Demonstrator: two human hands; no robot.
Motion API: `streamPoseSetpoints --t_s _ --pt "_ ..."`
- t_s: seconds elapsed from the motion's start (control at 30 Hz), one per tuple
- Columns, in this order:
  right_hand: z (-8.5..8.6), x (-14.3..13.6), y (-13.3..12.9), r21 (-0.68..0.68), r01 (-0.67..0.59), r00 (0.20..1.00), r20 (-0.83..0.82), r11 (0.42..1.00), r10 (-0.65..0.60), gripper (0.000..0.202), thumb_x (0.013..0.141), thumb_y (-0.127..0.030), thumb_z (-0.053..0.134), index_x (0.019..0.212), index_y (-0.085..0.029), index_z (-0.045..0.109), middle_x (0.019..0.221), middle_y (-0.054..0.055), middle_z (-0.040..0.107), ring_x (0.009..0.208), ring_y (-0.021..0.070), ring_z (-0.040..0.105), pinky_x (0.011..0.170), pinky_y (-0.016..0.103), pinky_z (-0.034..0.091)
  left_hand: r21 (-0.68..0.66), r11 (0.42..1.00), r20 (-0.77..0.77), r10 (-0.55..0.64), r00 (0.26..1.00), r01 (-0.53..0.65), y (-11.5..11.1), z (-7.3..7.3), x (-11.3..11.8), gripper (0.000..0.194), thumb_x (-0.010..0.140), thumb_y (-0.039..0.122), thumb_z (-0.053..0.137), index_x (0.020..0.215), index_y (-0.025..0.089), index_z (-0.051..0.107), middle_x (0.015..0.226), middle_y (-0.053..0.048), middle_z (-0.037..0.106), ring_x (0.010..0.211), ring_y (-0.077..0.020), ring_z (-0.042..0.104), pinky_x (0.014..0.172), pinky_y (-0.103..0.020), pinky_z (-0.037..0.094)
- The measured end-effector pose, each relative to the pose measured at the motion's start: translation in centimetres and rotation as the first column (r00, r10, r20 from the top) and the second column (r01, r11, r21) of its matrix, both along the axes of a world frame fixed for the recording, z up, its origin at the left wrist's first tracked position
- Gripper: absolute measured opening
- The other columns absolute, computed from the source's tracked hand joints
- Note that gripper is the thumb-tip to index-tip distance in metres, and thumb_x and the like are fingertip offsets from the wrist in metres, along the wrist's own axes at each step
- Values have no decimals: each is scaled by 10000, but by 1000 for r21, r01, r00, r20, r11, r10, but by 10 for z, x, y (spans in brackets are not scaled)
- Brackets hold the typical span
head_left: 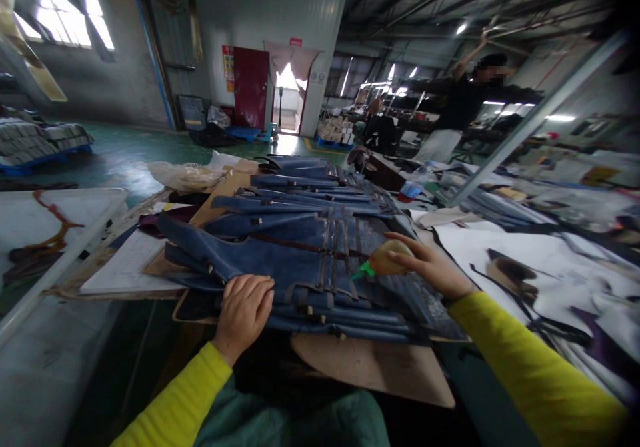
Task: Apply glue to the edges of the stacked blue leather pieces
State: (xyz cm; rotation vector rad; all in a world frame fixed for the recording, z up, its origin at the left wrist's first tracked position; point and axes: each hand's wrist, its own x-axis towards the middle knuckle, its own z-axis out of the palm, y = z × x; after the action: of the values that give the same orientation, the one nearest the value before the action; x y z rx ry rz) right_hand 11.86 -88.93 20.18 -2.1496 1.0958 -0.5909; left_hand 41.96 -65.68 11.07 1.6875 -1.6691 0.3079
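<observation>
Blue leather pieces (295, 247) with dark strips across them lie overlapped in a row in front of me. My left hand (246, 310) rests flat on the near edge of one piece, palm down, its fingers close together. In my right hand (425, 264) is a yellowish squeeze bottle (390, 258) with a green nozzle. The nozzle points left and down, just above the dark, glossy right part of the leather; I cannot tell whether its tip touches. A thin brown strip (285, 242) runs over the leather beyond my left hand.
A brown board (375, 364) juts out beneath the leather toward me. White papers (130, 264) lie at the left. White sheets (505, 254) and a drink bottle (415, 184) are at the right, near a slanting metal pole (535, 120). A person (460, 107) stands farther back.
</observation>
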Motion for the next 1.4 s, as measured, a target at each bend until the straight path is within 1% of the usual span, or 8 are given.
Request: streamPoseSetpoints --t_s 0.17,0.3,0.47,0.7,0.87,1.03,1.17,1.4 --pt "1 -3 7 41 22 999 22 999 -23 567 762 -522 584 1262 -266 506 1148 34 619 1109 298 544 956 406 458 5 1000 3 -2 1000 2 0 1 0 234 893 225 416 994 208 627 1016 -49 657 974 -201 547 891 -388 345" --pt "-1 -9 10 66 3 999 42 998 -6 542 765 -522 587 1255 -306 509 1173 18 608 1116 290 542 974 415 443 -13 1000 20 0 1000 0 0 1 0 247 894 240 406 977 204 636 996 -58 660 958 -199 556 876 -379 363" --pt "-1 -16 18 104 -12 999 41 994 8 532 780 -508 578 1263 -300 502 1200 19 595 1119 284 540 980 404 437 -13 1000 20 4 1000 -3 0 1 0 248 896 241 405 990 204 632 1002 -60 661 962 -203 552 879 -385 353" --pt "1 -14 27 67 23 998 52 998 -26 536 767 -508 588 1249 -289 508 1159 25 611 1120 290 538 970 399 448 -4 1000 15 0 1000 0 0 1 0 246 898 233 404 994 204 628 1010 -56 661 968 -205 549 875 -386 347" --pt "1 -15 33 86 21 997 69 996 -27 506 767 -504 588 1224 -296 521 1145 15 621 1101 279 554 960 387 458 5 1000 13 0 1000 0 1 2 0 237 894 228 414 1001 207 624 1011 -50 660 976 -207 549 882 -387 347" --pt "-4 -20 33 123 -1 995 103 992 -12 510 769 -492 597 1231 -294 514 1168 12 612 1099 265 557 934 346 477 -2 1000 19 -1 1000 1 0 1 0 245 895 235 410 1001 206 628 1012 -56 660 975 -209 551 880 -385 347" --pt "-9 -20 33 123 -14 992 129 992 -2 498 780 -485 592 1231 -291 505 1184 23 597 1104 270 551 945 362 469 -1 1000 20 0 1000 0 -1 0 1 236 892 234 416 994 208 627 1013 -52 662 974 -209 552 878 -382 348" --pt "-20 -15 23 46 -27 991 129 999 20 499 793 -483 586 1243 -304 464 1204 36 557 1116 272 529 976 409 443 0 1000 10 4 1000 -4 0 -1 0 230 892 228 419 996 206 623 1020 -47 660 979 -207 547 893 -385 336"
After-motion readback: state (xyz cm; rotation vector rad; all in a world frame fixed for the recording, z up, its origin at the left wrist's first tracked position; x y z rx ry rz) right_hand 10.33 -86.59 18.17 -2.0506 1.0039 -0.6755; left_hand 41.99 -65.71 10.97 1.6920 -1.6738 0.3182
